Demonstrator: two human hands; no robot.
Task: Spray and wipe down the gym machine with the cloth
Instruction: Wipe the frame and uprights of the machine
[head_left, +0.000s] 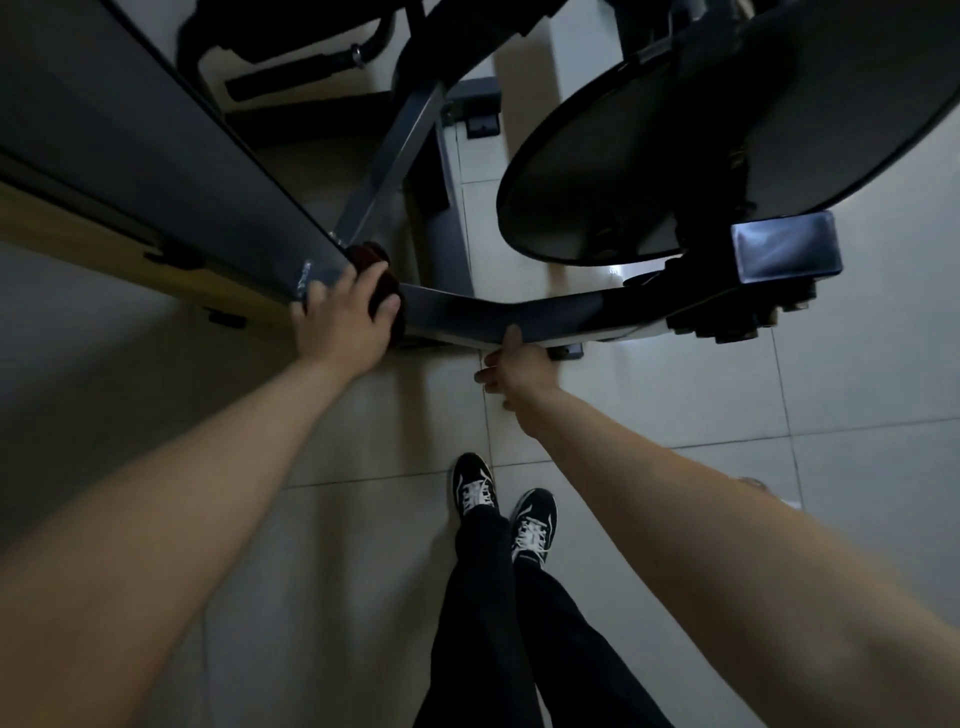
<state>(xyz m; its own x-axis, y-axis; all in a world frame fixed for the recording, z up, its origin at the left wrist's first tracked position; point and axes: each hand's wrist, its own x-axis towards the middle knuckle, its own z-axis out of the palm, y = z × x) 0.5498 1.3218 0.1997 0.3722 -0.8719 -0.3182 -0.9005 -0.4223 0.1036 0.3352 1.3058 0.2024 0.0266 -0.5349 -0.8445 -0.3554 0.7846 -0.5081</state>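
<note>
**Down at the base: cloth pressed to the machine**

Down low, a dark red cloth sits where the machine's grey column meets its base bar, left of middle in the scene. The left hand lies over the cloth, fingers spread and fairly straight, pressing it against the joint; only a bunched edge shows past the fingertips. A small bluish mark sits on the column just left of that hand; I cannot tell what it is.

The right hand is apart from the left, further right along the bar. Its thumb lies up against the bar's near edge, the fingers point loosely left below it, and it carries nothing.

The bar runs on to the right, under a big dark disc, and ends by a glossy square block with bolts beneath it. A slanted grey strut climbs away from the joint toward the far side, where black padded handles hang.

Pale floor tiles lie all round. Nearer, the person's black shoes with white laces stand close together, black trousers above them, and both bare forearms reach out from the near corners. The room is dim.
</note>
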